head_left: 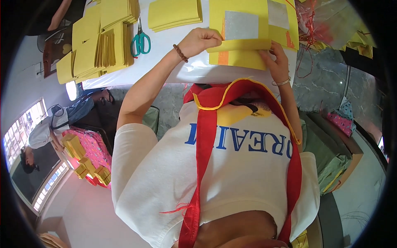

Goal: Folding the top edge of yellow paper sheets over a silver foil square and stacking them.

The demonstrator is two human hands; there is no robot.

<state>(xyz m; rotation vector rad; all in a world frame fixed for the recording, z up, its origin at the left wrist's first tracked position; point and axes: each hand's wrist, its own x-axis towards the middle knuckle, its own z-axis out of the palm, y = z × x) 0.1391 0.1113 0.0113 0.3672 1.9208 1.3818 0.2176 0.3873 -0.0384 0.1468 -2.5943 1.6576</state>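
A yellow joss paper sheet (pixel 244 45) with a silver square and orange marks lies before me at the table's near edge. A band of it is folded over crosswise, or a folded strip lies on it; I cannot tell which. My left hand (pixel 202 42) is closed in a pinch on the left end of this band, a beaded bracelet on its wrist. At the right end my right hand (pixel 276 61) grips the band, thumb below and fingers partly hidden behind the paper. Another silver-squared sheet (pixel 283 25) lies beside it to the right.
Stacks of yellow paper (pixel 97 45) fill the table's left side, with teal-handled scissors (pixel 141 43) beside them. Another yellow stack (pixel 175 14) lies at the back. Red string (pixel 305 41) and clear plastic (pixel 326 20) are at the right. A person (pixel 43 128) sits at the far left.
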